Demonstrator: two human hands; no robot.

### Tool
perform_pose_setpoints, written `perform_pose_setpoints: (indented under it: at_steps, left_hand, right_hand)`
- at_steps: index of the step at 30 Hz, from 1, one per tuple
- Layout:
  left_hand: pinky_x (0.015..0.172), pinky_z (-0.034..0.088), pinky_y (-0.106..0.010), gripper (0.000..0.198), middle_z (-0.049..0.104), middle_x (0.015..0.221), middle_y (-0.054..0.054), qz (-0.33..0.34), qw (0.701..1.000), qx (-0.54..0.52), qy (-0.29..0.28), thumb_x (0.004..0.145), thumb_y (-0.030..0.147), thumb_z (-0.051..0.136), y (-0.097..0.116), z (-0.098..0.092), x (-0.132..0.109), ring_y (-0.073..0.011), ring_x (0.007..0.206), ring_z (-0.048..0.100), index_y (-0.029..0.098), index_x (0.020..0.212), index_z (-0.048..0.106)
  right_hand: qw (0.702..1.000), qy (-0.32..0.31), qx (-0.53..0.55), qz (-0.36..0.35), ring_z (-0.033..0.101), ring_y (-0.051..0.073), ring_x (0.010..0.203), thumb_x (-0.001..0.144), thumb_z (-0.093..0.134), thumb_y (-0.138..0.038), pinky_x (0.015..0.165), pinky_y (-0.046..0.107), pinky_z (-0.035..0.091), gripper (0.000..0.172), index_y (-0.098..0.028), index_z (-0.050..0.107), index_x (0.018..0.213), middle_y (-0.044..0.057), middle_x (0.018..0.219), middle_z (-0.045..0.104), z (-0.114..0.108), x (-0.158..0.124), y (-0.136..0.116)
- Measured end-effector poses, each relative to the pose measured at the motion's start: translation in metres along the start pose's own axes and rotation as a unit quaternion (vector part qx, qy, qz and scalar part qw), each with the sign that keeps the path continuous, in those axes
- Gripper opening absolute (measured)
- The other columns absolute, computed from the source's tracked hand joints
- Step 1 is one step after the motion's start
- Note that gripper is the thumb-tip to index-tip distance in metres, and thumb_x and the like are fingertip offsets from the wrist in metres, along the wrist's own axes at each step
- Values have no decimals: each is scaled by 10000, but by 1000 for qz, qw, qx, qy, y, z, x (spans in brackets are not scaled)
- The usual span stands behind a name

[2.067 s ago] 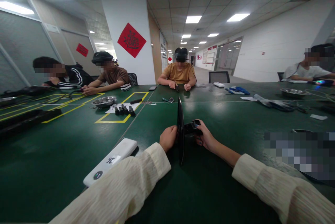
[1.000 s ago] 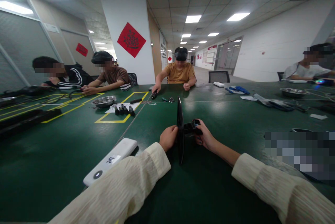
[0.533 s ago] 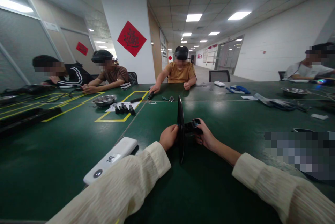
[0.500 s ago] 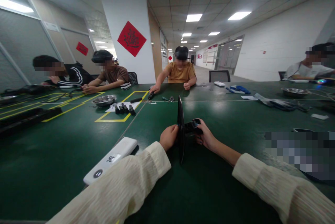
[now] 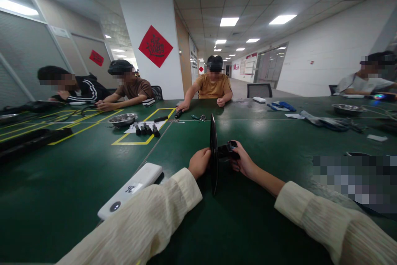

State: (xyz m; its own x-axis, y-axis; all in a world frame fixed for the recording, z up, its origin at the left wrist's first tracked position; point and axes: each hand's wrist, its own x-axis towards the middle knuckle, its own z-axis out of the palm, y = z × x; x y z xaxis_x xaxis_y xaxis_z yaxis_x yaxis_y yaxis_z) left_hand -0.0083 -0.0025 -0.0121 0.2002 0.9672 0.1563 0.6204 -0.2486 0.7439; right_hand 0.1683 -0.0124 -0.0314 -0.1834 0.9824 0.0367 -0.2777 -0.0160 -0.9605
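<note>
A thin black panel stands on edge on the green table, seen edge-on. My left hand is curled against its left face, fingers closed on it. My right hand grips a small black block-shaped part that meets the panel's right face. Both cream sleeves reach in from the bottom of the view.
A white power bank lies by my left forearm. Across the table a person in an orange shirt reaches to a black tool. Several small black parts sit in a yellow-taped square, beside a metal bowl. Black trays lie left.
My hands and the panel have stayed put. The person in the orange shirt has stretched one arm out to the left, to a black tool on the table.
</note>
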Motion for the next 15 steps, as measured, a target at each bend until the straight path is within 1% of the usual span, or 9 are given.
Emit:
perform_pose_setpoints:
  at_steps: [7, 12, 15]
  left_hand:
    - [653, 423, -311, 344, 630, 728, -72, 0, 1000, 4, 2, 831, 310, 313, -2, 1, 1, -212, 718, 566, 170, 634, 558]
    - [681, 428, -293, 333, 637, 731, -65, 12, 1000, -11, 5, 835, 301, 332, -5, 3, 4, -206, 753, 566, 175, 630, 563]
    - [690, 425, -289, 342, 648, 752, -73, 10, 1000, 1, 5, 851, 304, 329, -2, 3, 2, -206, 765, 574, 172, 651, 575]
  right_hand:
    - [1000, 5, -6, 6, 327, 55, 321, 702, 470, -407, 284, 141, 213, 379, -265, 339, 1029, -103, 525, 413, 0, 1, 1]
    - [1000, 2, -7, 0, 320, 50, 318, 700, 474, -414, 282, 140, 206, 381, -261, 341, 1023, -103, 534, 406, 1, -1, -1]
    - [1000, 3, -1, 0, 327, 51, 322, 701, 475, -407, 284, 139, 206, 376, -264, 344, 1023, -102, 536, 409, 1, 0, 0]
